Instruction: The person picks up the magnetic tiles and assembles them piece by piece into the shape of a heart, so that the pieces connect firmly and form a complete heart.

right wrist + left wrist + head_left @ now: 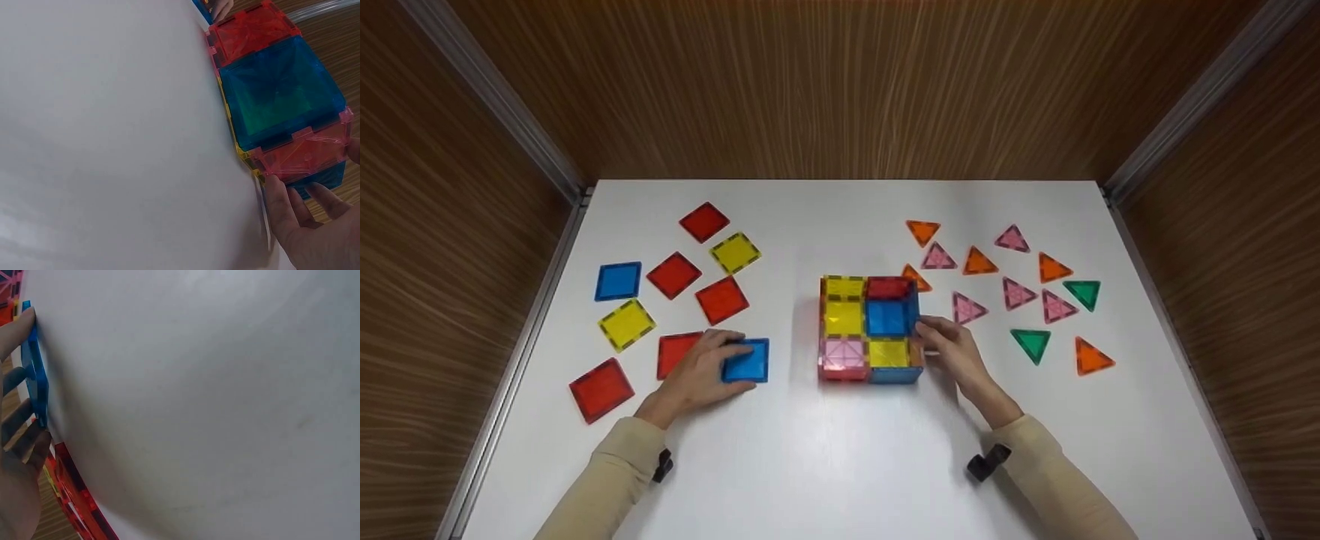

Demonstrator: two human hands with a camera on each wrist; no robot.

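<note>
My left hand grips a blue square magnetic tile, its thumb and fingers spread to the tile's edges. In the left wrist view this blue tile appears edge-on close over the white surface. A red square tile lies partly under that hand. Walled on its sides, a box of joined magnetic tiles shows yellow, blue and pink squares from above. At its right wall my right hand holds the front corner. In the right wrist view, fingertips meet the edge of a reddish wall tile.
Loose red, yellow and blue square tiles, including a yellow one, lie to the left on the white table. Orange, pink and green triangle tiles, such as a green one, are scattered right of the box. Wood-grain panels surround the table.
</note>
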